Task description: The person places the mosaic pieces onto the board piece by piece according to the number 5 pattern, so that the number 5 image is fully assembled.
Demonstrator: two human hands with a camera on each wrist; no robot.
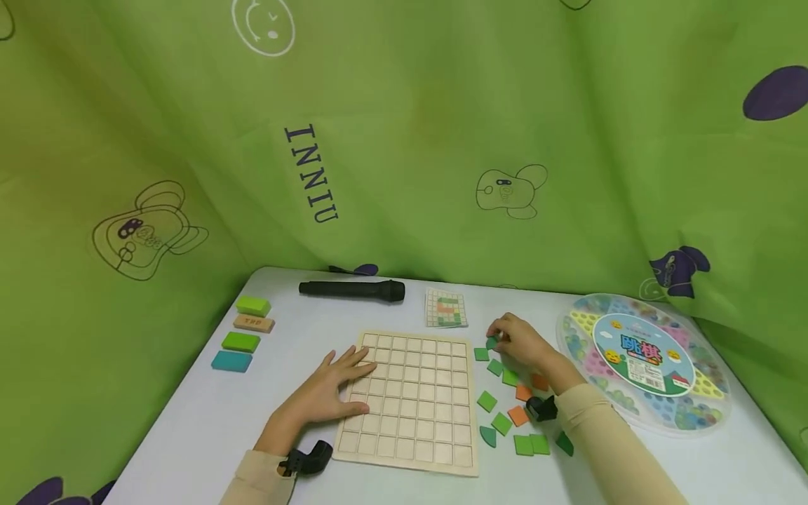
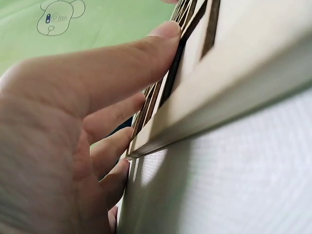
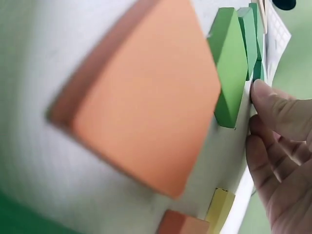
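My left hand rests with spread fingers on the left edge of a square wooden grid board. In the left wrist view the thumb lies over the board's raised rim, with the other fingertips along its edge. Beyond the board's upper right corner, my right hand pinches a small dark green tile, partly hidden by the fingers. Green tiles lie close by, with an orange tile large in the right wrist view.
Several green and orange tiles lie right of the board. A patterned card and a black microphone are at the back. A round Chinese checkers box stands at right, several coloured blocks at left. A green curtain hangs behind.
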